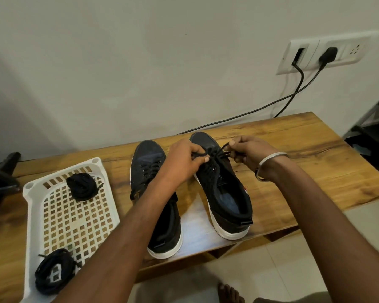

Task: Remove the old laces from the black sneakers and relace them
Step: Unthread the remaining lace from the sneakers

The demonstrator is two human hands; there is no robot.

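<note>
Sneakers first: two black ones with white soles sit side by side on the wooden surface (293, 136), toes pointing at the wall. Only the head view to go on. Both hands are up over the right sneaker (224, 189), near its toe end. Left hand (184, 160) has its fingers (202, 159) curled and pinching one end of the black lace (217, 153), right hand (247, 152) has its fingers curled round the other end, so the lace runs between the two sets of fingers just above the eyelets. Silver bangle (269, 162) on the right wrist. Left sneaker (147, 162) is just beside the left fingers, partly under the left forearm, and it's laced up. Further out on the left-hand side is a white plastic basket tray (31, 215) lying on the surface, with one bundle of black laces (82, 186) at its far end and another bundle (55, 271) at the near end. Beyond the right fingers, on the wall, a socket panel (328, 53) has a black plug in it, with two cables (271, 106) trailing down behind the surface.
</note>
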